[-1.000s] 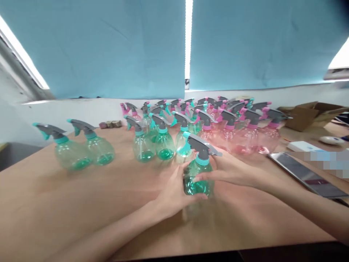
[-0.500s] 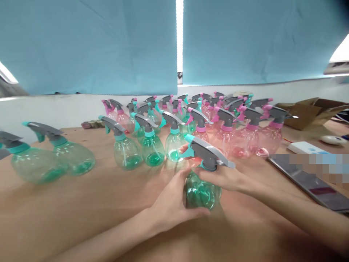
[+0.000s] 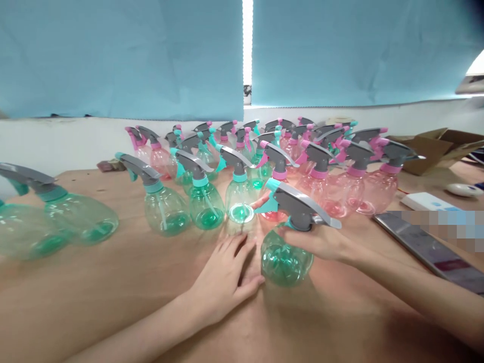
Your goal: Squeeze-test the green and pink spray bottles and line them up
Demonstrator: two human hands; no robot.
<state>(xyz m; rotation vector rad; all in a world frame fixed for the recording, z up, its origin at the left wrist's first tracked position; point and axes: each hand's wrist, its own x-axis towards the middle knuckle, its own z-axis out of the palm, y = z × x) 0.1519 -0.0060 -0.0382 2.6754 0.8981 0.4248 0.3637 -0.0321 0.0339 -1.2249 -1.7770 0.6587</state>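
Observation:
My right hand (image 3: 321,242) grips a green spray bottle (image 3: 286,259) by the neck under its grey trigger head (image 3: 300,206), holding it tilted just off the brown table (image 3: 113,282). My left hand (image 3: 227,280) lies flat on the table beside the bottle's left side, fingers stretched out, holding nothing. Behind the held bottle stand several green bottles (image 3: 202,201) and several pink bottles (image 3: 351,181) in a dense group.
Two more green bottles (image 3: 71,217) stand apart at the left. A dark tablet (image 3: 427,242) and a white box (image 3: 431,204) lie at the right, with a white mouse (image 3: 465,189) and an open cardboard box (image 3: 434,146) behind. Blue blinds hang over the back wall.
My left hand has let go of the green bottle's body and now rests flat on the table. My right hand has tipped the bottle and lifted it slightly. The view has shifted left.

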